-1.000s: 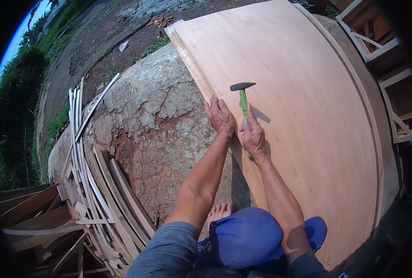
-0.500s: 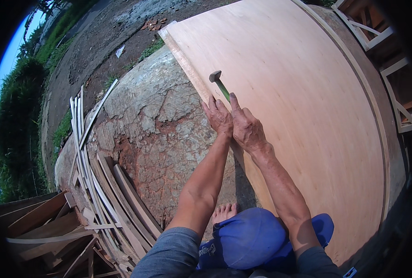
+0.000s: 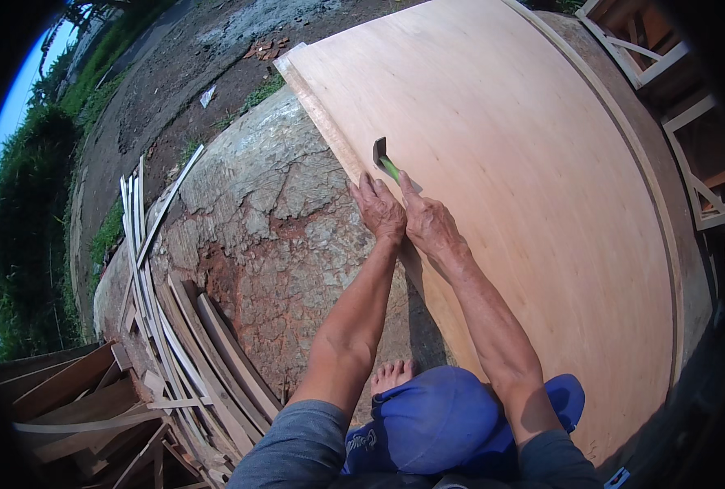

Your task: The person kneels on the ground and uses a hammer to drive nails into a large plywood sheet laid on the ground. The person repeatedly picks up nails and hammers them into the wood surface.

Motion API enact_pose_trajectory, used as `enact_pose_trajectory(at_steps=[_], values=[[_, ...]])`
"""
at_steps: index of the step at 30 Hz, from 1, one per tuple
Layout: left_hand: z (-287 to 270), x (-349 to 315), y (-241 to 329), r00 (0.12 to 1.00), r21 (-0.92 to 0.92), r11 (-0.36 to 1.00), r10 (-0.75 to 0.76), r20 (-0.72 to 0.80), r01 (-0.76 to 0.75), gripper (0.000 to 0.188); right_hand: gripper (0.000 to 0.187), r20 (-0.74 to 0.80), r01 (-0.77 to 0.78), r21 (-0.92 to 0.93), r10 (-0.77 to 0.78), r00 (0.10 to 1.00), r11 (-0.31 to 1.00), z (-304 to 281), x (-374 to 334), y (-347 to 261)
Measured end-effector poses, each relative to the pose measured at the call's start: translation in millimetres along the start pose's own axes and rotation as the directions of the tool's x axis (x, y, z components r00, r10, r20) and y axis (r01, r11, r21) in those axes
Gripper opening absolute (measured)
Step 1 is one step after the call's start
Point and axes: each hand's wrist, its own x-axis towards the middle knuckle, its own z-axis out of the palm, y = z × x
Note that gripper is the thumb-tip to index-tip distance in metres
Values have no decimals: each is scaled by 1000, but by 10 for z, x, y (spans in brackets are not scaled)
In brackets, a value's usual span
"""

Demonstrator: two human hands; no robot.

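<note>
My right hand (image 3: pixel 432 228) is closed around the green handle of a hammer (image 3: pixel 381 150), its index finger stretched along the handle. The dark hammer head is held over a large plywood panel (image 3: pixel 501 179), close to its left edge. Along that edge runs a pale wooden strip (image 3: pixel 323 122). My left hand (image 3: pixel 381 213) lies right beside my right one, its fingers over the strip and panel edge, gripping there. Whether a nail is between its fingertips cannot be made out.
Long thin wooden strips (image 3: pixel 138 236) and curved boards (image 3: pixel 224 350) lie to the left on cracked, rocky ground (image 3: pixel 256 220). Scrap wood (image 3: pixel 77 399) is piled at lower left. Wooden frames (image 3: pixel 696 163) stand at far right. A bare foot (image 3: pixel 392 376) and a blue cap (image 3: pixel 440 420) show below.
The hammer head has tipped and come slightly lower, toward my left hand. My left hand stays at the panel edge; the whole view has shifted slightly.
</note>
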Motion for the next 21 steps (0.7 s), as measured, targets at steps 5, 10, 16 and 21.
enact_pose_trajectory(at_steps=[5, 10, 16, 21], values=[[20, -22, 36, 1000, -25, 999, -29, 9, 29, 53, 70, -285, 314, 6, -299, 911, 950, -22, -168, -2], [-2, -36, 43, 1000, -7, 1000, -11, 18, 12, 53, 70, 128, 55, -81, -45, 991, 995, -122, -68, -1], [-67, 67, -17, 999, 15, 999, -36, -21, 36, 53, 67, 117, 48, -191, -26, 993, 980, -53, 78, -89], [-10, 80, 127, 999, 11, 1000, -29, 29, 28, 51, 62, 113, -19, -168, 38, 993, 986, -444, -60, 192]])
